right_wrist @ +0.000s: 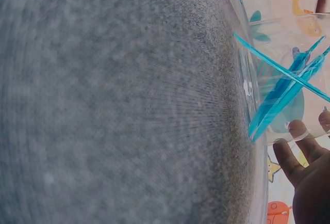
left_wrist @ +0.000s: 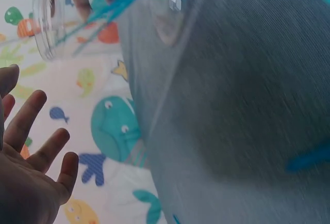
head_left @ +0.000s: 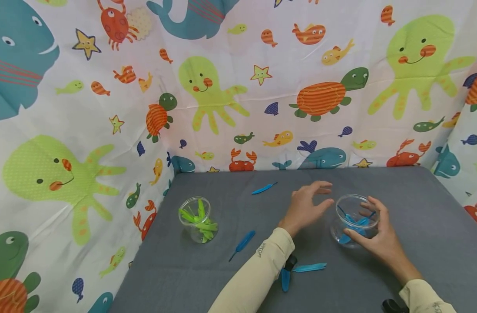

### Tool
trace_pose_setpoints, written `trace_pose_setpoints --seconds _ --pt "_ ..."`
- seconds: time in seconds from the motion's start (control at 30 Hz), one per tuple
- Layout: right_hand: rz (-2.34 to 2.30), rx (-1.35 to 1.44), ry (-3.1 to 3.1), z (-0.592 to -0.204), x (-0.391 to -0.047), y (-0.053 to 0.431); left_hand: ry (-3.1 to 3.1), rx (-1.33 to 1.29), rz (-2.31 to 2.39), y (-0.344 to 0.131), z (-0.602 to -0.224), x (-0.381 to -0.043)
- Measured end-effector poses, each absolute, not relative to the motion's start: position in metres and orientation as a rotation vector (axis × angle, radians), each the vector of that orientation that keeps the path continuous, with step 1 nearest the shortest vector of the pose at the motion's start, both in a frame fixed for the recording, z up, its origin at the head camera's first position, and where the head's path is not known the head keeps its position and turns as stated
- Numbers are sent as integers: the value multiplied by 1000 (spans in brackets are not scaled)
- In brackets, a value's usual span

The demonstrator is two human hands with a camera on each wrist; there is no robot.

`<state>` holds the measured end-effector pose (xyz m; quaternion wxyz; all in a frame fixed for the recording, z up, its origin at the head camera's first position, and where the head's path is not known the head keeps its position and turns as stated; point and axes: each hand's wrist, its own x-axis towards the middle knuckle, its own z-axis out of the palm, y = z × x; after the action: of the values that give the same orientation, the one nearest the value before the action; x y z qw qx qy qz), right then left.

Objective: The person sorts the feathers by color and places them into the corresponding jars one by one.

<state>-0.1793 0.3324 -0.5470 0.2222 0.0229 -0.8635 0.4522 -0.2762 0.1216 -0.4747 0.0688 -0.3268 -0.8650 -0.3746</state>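
Observation:
My right hand (head_left: 383,241) grips a clear plastic jar (head_left: 337,208) on the right side of the table, its thumb at the near side and fingers around the far side. Several blue feathers (head_left: 356,225) lean inside that jar; the right wrist view shows blue feathers (right_wrist: 289,87) crossing each other through the clear wall. Just left of the jar, my left hand (head_left: 306,208) is raised with its fingers apart and nothing held. In the left wrist view the left hand's fingers (left_wrist: 31,115) are spread below the jar's rim (left_wrist: 44,22), apart from it.
Another clear jar (head_left: 182,219) at the left holds green feathers (head_left: 202,221). Loose blue feathers lie on the grey table (head_left: 176,278): one at the back (head_left: 264,188), one mid-left (head_left: 244,243), two by the left forearm (head_left: 309,268). A sea-animal print curtain (head_left: 269,126) surrounds the table.

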Motion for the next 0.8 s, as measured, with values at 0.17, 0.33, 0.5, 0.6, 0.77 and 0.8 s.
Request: trace_pose_setpoints --seconds 0.17,0.33,0.5,0.6,0.77,0.8 --pt "1237 51 -2397 -547 -178 334 -2640 -936 -1112 103 -482 -284" --pt "1283 83 -2371 -545 -179 337 -2671 -831 -1099 86 -488 -295" --pt "1283 91 -2363 -546 -178 338 -2669 -785 -946 74 -497 -310" --pt "1279 93 -2366 -547 -178 337 -2668 -741 -846 69 -504 -318" --pt "1288 87 -2375 -546 -179 335 -2694 -634 -793 59 -510 -327" --pt "1294 82 -2377 -546 -179 335 -2708 -616 -788 57 -510 -329"
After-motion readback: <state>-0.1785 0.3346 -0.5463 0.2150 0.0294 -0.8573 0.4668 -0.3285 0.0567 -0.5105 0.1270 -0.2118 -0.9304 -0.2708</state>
